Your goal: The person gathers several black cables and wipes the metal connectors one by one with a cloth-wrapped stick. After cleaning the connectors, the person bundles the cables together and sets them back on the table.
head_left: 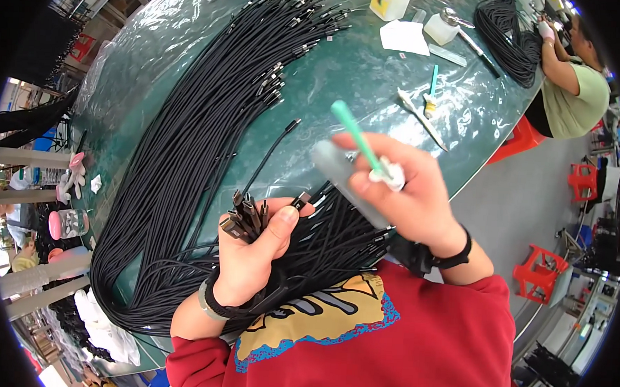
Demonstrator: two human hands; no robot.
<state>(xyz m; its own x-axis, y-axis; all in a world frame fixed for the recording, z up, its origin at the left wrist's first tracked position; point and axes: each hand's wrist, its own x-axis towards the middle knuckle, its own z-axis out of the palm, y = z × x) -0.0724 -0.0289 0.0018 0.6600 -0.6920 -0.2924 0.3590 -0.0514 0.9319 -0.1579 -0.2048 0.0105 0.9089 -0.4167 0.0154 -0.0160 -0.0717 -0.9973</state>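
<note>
My left hand [259,240] is closed around several black cable ends. A single cable connector [300,201] is pinched between its thumb and fingertips, while the other cable plugs [245,217] bunch up in the palm. Up and to the right, my right hand [410,187] grips a thin green stick [354,130] with a white wad [391,175] wrapped around it. Beside those fingers a greyish translucent strip [345,181] is smeared by motion; its kind is unclear. Loose black cables [322,235] lie beneath both hands and across my lap.
A thick bundle of black cables [181,132] curves over the green table [315,83]. One cable [270,154] lies apart. Toward the far right are a white pen-like tool [422,119], another green stick [434,81], a bottle [442,28] and white paper [405,37]. A co-worker [571,80] sits at right.
</note>
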